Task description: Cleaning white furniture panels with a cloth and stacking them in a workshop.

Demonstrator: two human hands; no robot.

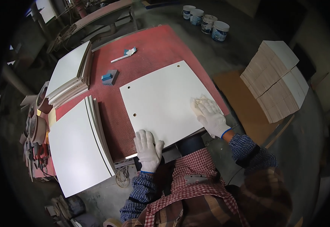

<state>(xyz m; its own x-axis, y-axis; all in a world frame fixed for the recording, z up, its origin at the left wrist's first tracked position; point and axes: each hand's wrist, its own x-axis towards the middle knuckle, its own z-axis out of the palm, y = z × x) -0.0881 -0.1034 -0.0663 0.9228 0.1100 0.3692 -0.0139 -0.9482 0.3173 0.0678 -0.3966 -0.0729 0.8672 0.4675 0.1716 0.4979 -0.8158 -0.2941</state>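
Left hand (148, 145) lies flat, open, on the white board (165, 102); right hand (210, 115) presses a cloth (199, 102), fingers spread. The board overhangs the tabletop (161, 45); a hard push could tip it.

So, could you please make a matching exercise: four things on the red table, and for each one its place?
Things:
1. white drilled panel
2. small blue sanding block
3. left hand in white glove
4. right hand in white glove

Places:
A. panel's near edge
B. middle of the red table
C. panel's right edge
D. beyond the panel's far left corner

Pairs: 1-B, 2-D, 3-A, 4-C
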